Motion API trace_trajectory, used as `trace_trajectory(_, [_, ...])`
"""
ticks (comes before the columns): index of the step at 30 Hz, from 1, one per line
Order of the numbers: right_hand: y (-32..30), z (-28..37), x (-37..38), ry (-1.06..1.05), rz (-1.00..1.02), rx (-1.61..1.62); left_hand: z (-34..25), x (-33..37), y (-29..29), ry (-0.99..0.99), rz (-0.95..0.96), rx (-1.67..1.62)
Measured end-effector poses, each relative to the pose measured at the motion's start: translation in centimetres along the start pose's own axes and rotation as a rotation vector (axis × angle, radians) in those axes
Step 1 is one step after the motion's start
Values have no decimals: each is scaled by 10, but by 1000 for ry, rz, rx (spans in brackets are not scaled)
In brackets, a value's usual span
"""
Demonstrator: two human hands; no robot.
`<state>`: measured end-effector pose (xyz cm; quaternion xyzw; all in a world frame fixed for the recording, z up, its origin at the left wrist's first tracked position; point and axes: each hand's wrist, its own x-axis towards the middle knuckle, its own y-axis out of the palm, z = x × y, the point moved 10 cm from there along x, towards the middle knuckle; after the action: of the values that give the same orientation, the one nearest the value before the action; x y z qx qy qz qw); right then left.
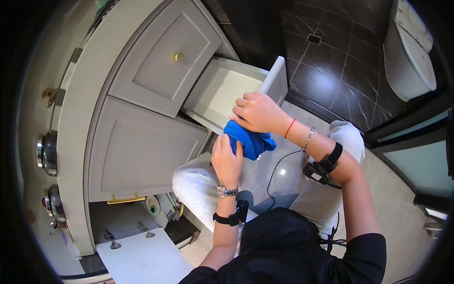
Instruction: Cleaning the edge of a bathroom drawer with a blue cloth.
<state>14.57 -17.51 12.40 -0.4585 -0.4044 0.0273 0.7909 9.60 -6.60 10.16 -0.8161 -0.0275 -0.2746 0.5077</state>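
Observation:
A bunched blue cloth (250, 141) hangs between my two hands at the near edge of a pulled-out drawer (222, 90). On its left side, my left hand (227, 161) grips the cloth with the fingers pointing up and the thumb against it. My right hand (261, 113) comes over from the right, its fingers bent and closed on the cloth's upper part, just above the drawer's side. The drawer is pale inside, and its grey front panel (276, 81) stands to the right of my fingers.
Left of the drawer are a grey cabinet door with a gold knob (178, 57) and another grey door (142, 146). A white flap (144, 258) hangs lowered on hinges at the lower left. Glass jars (49, 152) line the countertop. A white toilet (409, 57) stands far right; a black cable (270, 177) trails between my legs.

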Motion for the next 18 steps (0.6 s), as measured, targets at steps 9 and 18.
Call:
trace_trajectory(9, [-67,-136,-5,349,-185,-285,-1,1,2,-37,-1,-88])
trace_trajectory(18, [-11,-34,-2,52,-94,73,10,-2,0,-97,60,-310])
